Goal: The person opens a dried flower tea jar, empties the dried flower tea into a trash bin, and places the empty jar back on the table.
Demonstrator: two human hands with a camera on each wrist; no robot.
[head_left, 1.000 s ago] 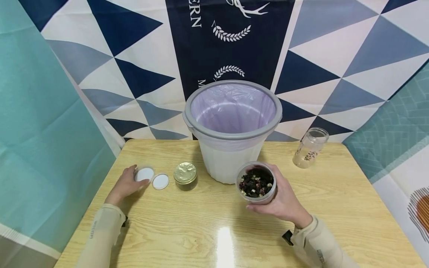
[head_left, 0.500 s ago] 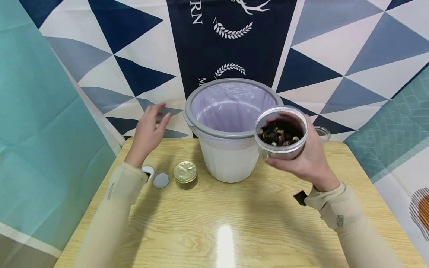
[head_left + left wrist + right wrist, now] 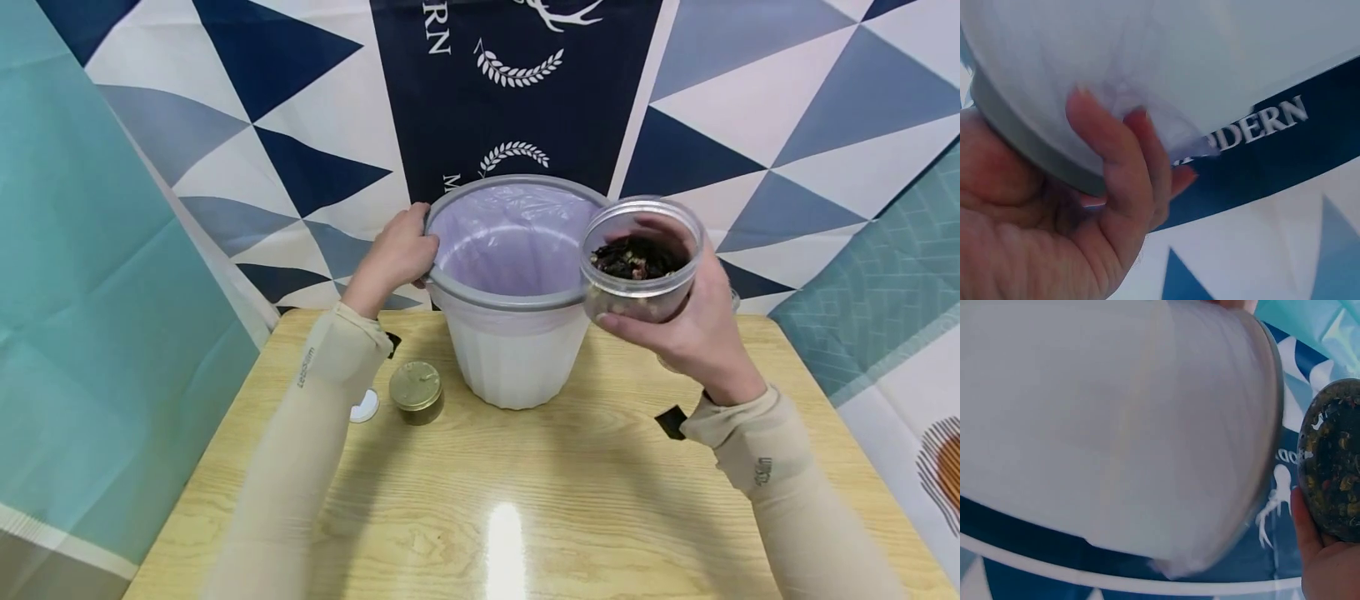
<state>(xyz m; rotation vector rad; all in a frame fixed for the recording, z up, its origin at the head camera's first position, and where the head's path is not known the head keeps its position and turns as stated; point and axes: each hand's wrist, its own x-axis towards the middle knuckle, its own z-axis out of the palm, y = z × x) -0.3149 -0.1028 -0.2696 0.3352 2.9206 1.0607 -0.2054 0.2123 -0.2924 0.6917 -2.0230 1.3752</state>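
Observation:
My left hand (image 3: 399,252) grips the grey rim of a white trash bin (image 3: 517,362) at its left side. In the left wrist view the curled fingers (image 3: 1127,169) reach under the rim against the bin's outer wall. A lilac liner bag (image 3: 517,250) lines the bin. My right hand (image 3: 708,337) holds an open clear plastic jar (image 3: 639,302) level with the bin's right rim, tilted toward the head camera. Dark dried flower tea (image 3: 636,258) lies inside it. The right wrist view shows the jar's base (image 3: 1338,469) with the contents pressed against it.
A small jar with a gold lid (image 3: 416,387) stands on the wooden table (image 3: 450,500), left of the bin. Beside it lies a white round lid (image 3: 365,407), partly behind the left sleeve. A patterned cloth (image 3: 517,108) hangs right behind the bin.
My left hand has left the white lids on the table and moved up and right to the bin's rim. My right hand has lifted the jar of dried tea up and right, beside the bin's rim.

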